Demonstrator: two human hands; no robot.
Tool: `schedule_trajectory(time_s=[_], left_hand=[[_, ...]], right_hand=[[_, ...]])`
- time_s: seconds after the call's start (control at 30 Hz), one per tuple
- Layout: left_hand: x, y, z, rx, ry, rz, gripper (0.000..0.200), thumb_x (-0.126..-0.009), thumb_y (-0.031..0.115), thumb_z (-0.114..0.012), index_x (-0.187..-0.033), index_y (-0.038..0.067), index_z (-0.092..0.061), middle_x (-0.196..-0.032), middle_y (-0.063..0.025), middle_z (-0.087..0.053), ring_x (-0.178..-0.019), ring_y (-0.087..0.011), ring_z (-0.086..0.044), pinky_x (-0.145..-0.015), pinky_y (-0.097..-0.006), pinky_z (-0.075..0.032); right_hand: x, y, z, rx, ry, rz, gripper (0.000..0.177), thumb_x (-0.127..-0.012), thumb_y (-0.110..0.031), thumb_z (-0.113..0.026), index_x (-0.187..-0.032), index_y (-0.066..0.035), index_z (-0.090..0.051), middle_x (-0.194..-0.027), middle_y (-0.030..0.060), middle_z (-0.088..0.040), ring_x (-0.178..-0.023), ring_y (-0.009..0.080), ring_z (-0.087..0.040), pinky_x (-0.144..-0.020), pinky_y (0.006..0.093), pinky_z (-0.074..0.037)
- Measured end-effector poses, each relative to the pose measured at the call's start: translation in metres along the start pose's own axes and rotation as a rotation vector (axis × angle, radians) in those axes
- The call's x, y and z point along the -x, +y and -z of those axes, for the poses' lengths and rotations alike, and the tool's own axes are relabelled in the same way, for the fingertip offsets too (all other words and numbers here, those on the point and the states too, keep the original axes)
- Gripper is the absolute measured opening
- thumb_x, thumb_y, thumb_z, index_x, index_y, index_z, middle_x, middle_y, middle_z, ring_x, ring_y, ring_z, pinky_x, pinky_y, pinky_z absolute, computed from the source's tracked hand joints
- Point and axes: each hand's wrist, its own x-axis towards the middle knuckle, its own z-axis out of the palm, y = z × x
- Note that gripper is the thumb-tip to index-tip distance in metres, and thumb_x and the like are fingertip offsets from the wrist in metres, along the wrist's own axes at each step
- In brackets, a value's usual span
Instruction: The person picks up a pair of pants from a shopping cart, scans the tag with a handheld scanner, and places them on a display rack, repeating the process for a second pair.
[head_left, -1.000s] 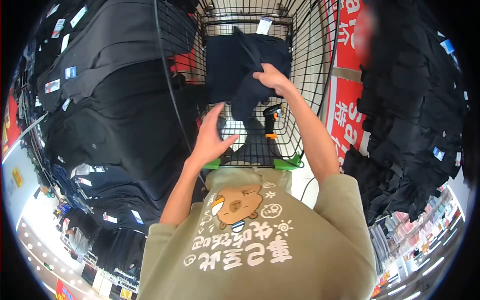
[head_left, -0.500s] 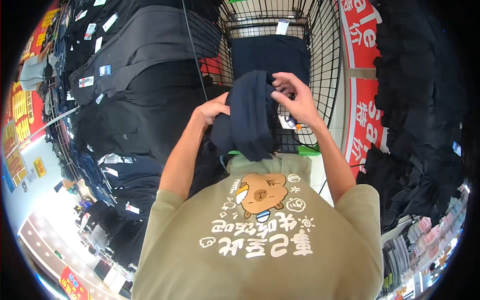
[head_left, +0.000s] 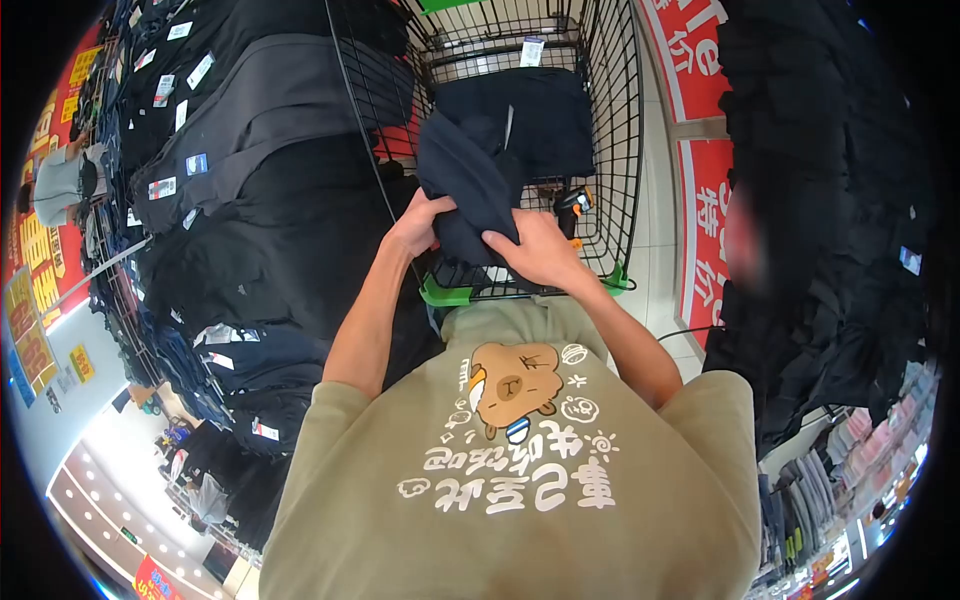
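Both hands grip a dark navy garment [head_left: 468, 185], partly folded, over the near end of a black wire shopping cart [head_left: 622, 140]. My left hand [head_left: 420, 222] is closed on its left edge, the thumb lying on top of the cloth. Across from it, my right hand [head_left: 540, 248] pinches the lower right part, with most fingers hidden under the fabric. Beyond lies a folded dark garment [head_left: 560, 110] in the cart, with a white tag [head_left: 532, 52] at its far edge. A small black and orange object [head_left: 575, 202] shows just past my right hand.
Piles of dark clothes with tags [head_left: 250, 210] crowd the left side. On the right hang more black garments [head_left: 820, 200], beside red sale signs [head_left: 705, 230]. Green corner pieces [head_left: 445, 291] mark the cart's near edge. A person [head_left: 65, 185] stands far left.
The rolled garment has opened out into a flatter, slanted shape. My right hand has moved down and left and now grips its lower part. The view has shifted slightly.
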Motion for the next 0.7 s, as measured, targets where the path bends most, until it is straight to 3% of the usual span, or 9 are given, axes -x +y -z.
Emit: schedule_trajectory(time_s=[0.07, 0.13, 0.17, 0.23, 0.27, 0.3, 0.37, 0.5, 0.7], left_hand=[[-0.004, -0.003, 0.004, -0.288, 0.055, 0.033, 0.048, -0.084, 0.003, -0.056, -0.13, 0.0, -0.043, -0.123, -0.0131, -0.057, -0.111, -0.0246, -0.058, -0.095, -0.0369, -0.05], [0.011, 0.005, -0.009, -0.352, 0.106, 0.076, 0.049, -0.085, 0.008, -0.058, -0.131, -0.001, -0.044, -0.123, -0.0143, -0.057, -0.111, -0.0231, -0.058, -0.096, -0.0343, -0.048], [0.011, 0.004, -0.01, -0.338, 0.1, 0.061, 0.049, -0.086, 0.009, -0.057, -0.131, -0.001, -0.043, -0.124, -0.0145, -0.057, -0.112, -0.0234, -0.057, -0.097, -0.0346, -0.047], [0.015, 0.006, -0.013, -0.312, 0.106, 0.032, 0.049, -0.087, 0.012, -0.056, -0.132, -0.001, -0.043, -0.124, -0.015, -0.056, -0.113, -0.024, -0.057, -0.098, -0.0351, -0.046], [0.014, 0.005, -0.013, -0.302, 0.108, 0.021, 0.049, -0.087, 0.013, -0.055, -0.132, -0.002, -0.042, -0.125, -0.0152, -0.056, -0.113, -0.0243, -0.056, -0.098, -0.0354, -0.046], [0.011, 0.004, -0.012, -0.291, 0.111, 0.011, 0.049, -0.088, 0.014, -0.054, -0.132, -0.002, -0.042, -0.125, -0.0155, -0.056, -0.114, -0.0246, -0.056, -0.099, -0.0356, -0.045], [0.01, 0.001, -0.011, -0.281, 0.116, 0.001, 0.049, -0.089, 0.017, -0.053, -0.133, -0.002, -0.042, -0.126, -0.0159, -0.055, -0.115, -0.0253, -0.056, -0.1, -0.0362, -0.045], [0.004, 0.004, -0.012, -0.258, 0.121, 0.013, 0.051, -0.091, 0.022, -0.05, -0.134, -0.003, -0.04, -0.128, -0.0169, -0.055, -0.117, -0.0265, -0.054, -0.102, -0.0372, -0.043], [0.002, 0.027, -0.016, -0.099, 0.105, 0.088, 0.054, -0.095, 0.03, -0.046, -0.136, -0.004, -0.038, -0.13, -0.0183, -0.053, -0.12, -0.0283, -0.053, -0.104, -0.0388, -0.04]], right_hand=[[-0.005, -0.015, -0.01, -0.414, -0.097, 0.037, 0.034, -0.091, -0.024, -0.061, -0.112, 0.004, -0.059, -0.096, 0.0093, -0.068, -0.085, 0.0126, -0.063, -0.074, 0.0285, -0.05], [-0.007, -0.06, -0.016, -0.689, -0.314, -0.032, 0.035, -0.093, -0.028, -0.06, -0.114, 0.0, -0.06, -0.102, 0.0067, -0.065, -0.089, 0.0113, -0.061, -0.079, 0.0273, -0.05], [-0.011, -0.071, -0.023, -0.697, -0.397, 0.096, 0.037, -0.094, -0.029, -0.059, -0.116, 0.0, -0.059, -0.106, 0.0092, -0.064, -0.095, 0.0137, -0.061, -0.082, 0.03, -0.05], [-0.027, -0.069, -0.022, -0.487, -0.338, 0.425, 0.036, -0.093, -0.028, -0.06, -0.117, -0.001, -0.059, -0.109, 0.0118, -0.064, -0.097, 0.0189, -0.061, -0.084, 0.033, -0.049], [-0.034, -0.06, -0.016, -0.131, 0.003, 0.615, 0.033, -0.088, -0.022, -0.064, -0.114, -0.003, -0.061, -0.105, 0.0125, -0.064, -0.093, 0.0237, -0.063, -0.082, 0.0336, -0.05], [-0.038, -0.045, -0.004, 0.094, 0.235, 0.566, 0.031, -0.081, -0.015, -0.068, -0.11, -0.004, -0.063, -0.102, 0.0116, -0.064, -0.092, 0.0262, -0.063, -0.083, 0.0341, -0.05], [-0.045, -0.007, 0.019, 0.127, 0.343, 0.4, 0.034, -0.077, -0.014, -0.072, -0.108, -0.004, -0.064, -0.103, 0.0099, -0.064, -0.098, 0.026, -0.061, -0.086, 0.0342, -0.049], [-0.04, 0.023, 0.037, 0.007, -0.009, 0.172, 0.047, -0.081, -0.028, -0.071, -0.119, -0.005, -0.057, -0.119, 0.0101, -0.058, -0.114, 0.0247, -0.054, -0.102, 0.0352, -0.038], [-0.02, 0.033, 0.048, -0.307, -0.205, -0.029, 0.044, -0.082, -0.031, -0.073, -0.115, -0.006, -0.058, -0.116, 0.0061, -0.057, -0.116, 0.0176, -0.047, -0.103, 0.0321, -0.033]])
